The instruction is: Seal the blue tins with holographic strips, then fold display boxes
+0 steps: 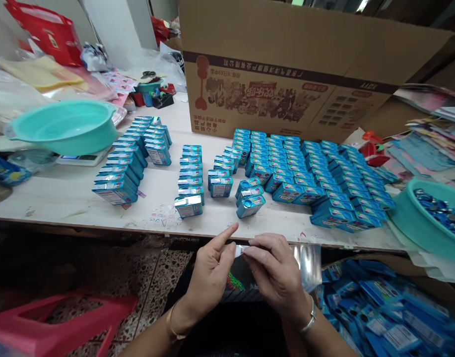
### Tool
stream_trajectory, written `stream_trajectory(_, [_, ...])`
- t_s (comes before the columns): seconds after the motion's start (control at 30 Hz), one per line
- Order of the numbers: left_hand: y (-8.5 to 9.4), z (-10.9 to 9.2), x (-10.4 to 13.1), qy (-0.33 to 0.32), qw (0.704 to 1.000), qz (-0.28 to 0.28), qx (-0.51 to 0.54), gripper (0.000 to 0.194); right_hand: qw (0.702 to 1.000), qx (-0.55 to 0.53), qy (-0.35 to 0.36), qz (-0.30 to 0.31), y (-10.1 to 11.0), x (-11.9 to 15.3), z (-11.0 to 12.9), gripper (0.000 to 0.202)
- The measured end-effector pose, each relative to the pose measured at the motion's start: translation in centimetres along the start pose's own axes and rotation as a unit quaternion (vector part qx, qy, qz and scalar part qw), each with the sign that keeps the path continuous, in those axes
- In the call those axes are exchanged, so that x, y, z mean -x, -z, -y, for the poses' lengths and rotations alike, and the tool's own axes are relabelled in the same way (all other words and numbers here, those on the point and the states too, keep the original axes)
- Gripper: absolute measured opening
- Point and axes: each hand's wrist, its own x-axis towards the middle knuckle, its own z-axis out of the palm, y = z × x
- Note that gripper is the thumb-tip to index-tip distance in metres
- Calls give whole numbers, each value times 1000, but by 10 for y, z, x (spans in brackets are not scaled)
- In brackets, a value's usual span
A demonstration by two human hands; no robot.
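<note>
Head view | pale strip (239, 250) between the hands, off the near middle edge of the tabletop (220, 218) | right hand (277, 272): grip closed, pinching strip | left hand (207, 270): index outstretched, thumb at strip, hold unclear | risk: loose pinch drops strip; forward bump topples blue boxes (251, 206)

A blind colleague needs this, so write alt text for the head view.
A person's bare left hand and right hand hold a small whitish piece between them, before a white table. Small blue rectangular boxes stand there in rows, near a large brown cardboard carton; turquoise plastic basins flank them.
</note>
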Motion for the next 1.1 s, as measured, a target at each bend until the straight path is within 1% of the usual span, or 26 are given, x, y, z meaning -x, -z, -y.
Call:
stream_trajectory(0.1, [-1,3,2,-50,998,-11,-46,53,996,-51,-69,23,0,-3,4,13])
stream_trajectory(0.17, [-1,4,3,-62,997,-15,-53,51,994,-65,-82,36,1,-3,5,10])
stream_trajectory(0.2, [-1,4,2,-62,997,-16,-48,50,995,-58,-72,32,1,-3,5,12])
stream_trajectory(0.27, [-1,4,1,-44,999,-16,-20,51,1000,-19,-22,5,1,-1,4,20])
stream_trajectory(0.33, [-1,4,-1,-5,1000,-5,28,56,998,33,44,-23,0,2,2,28])
stream_trajectory(0.4, [-1,4,-4,33,996,9,82,64,993,69,91,-33,-1,6,0,29])
stream_trajectory(0.5, [0,3,-7,61,986,15,153,71,988,85,124,-28,-3,11,-2,27])
stream_trajectory(0.57, [1,2,-8,73,981,10,181,71,988,72,136,-24,-3,13,-4,30])
stream_trajectory(0.63, [3,2,-9,84,978,11,192,70,991,56,122,-31,-2,13,-6,39])
stream_trajectory(0.7, [4,2,-10,85,976,20,197,69,995,49,76,-36,0,11,-7,43])
stream_trajectory(0.8, [4,3,-10,79,974,31,210,67,999,39,17,-12,6,5,-7,31])
stream_trajectory(0.87, [3,3,-9,86,972,27,219,66,999,29,12,9,9,2,-6,25])
stream_trajectory(0.93, [2,2,-8,95,969,22,225,65,999,24,18,15,10,1,-6,23])
stream_trajectory(1.03, [1,2,-8,93,971,14,218,62,999,31,25,15,9,3,-7,23])
stream_trajectory(1.1, [0,3,-9,89,972,4,216,62,998,49,42,6,8,5,-8,24])
